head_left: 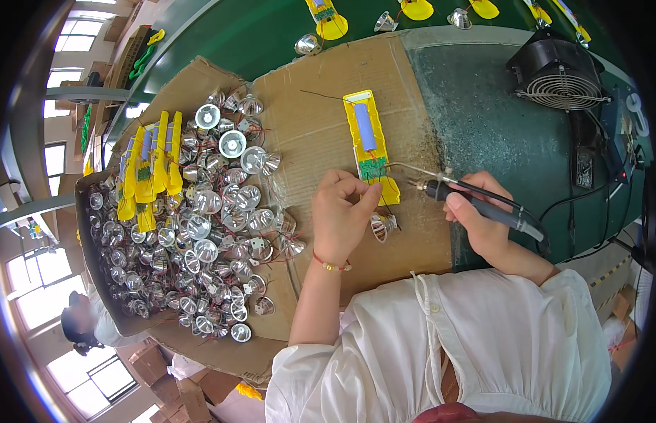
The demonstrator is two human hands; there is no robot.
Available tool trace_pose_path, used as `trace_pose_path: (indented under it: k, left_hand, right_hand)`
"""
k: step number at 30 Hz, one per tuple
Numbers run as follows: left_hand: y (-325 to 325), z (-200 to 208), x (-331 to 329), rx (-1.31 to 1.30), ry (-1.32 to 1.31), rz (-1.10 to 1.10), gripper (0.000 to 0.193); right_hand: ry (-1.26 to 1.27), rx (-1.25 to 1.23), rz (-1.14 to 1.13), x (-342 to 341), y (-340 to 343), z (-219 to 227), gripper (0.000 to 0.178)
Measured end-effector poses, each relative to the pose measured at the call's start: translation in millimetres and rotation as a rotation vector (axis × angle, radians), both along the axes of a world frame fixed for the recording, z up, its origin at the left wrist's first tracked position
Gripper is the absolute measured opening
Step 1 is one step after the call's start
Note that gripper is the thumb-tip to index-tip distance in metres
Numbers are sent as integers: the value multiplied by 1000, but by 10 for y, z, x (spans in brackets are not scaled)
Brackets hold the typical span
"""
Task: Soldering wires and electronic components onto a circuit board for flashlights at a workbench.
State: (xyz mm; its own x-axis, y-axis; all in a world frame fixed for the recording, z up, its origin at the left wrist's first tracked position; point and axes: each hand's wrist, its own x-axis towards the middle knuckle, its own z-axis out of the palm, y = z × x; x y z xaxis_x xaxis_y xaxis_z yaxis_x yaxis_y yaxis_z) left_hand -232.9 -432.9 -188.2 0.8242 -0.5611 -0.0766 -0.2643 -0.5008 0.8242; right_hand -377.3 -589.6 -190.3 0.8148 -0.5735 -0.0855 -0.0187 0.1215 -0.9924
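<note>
- Left hand [340, 215]: grip pinched together at a yellow casing's [378, 135] lower end; what it holds cannot be told.
- Right hand [487, 233]: grip clamped around a soldering iron [508, 216], tip near the casing's green circuit board [372, 168].
- The casing lies on cardboard [307, 141] over the green tabletop [476, 92], right of a box [183, 88] of silver reflectors [199, 227].

The right hand [483, 220] grips a soldering iron [499, 213], the left hand [340, 215] at a yellow housing [379, 134].
</note>
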Motion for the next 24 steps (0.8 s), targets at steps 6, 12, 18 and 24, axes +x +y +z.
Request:
trace_pose_path:
  k: [6,12,18,24]
  left_hand:
    - [-24,28,11,20,32,3,14]
    - [-53,43,11,69,0,25,14]
    - [49,141,-78,-134,173,204,15]
    - [-279,338,202,312,-98,-103,19]
  right_hand:
    - [-45,40,-40,-100,-133,31,16]
    - [-14,-11,-64,-245,-224,-76,11]
    - [-29,-51,-103,-344,-335,-155,12]
    - [2,26,-180,-380,-454,-253,12]
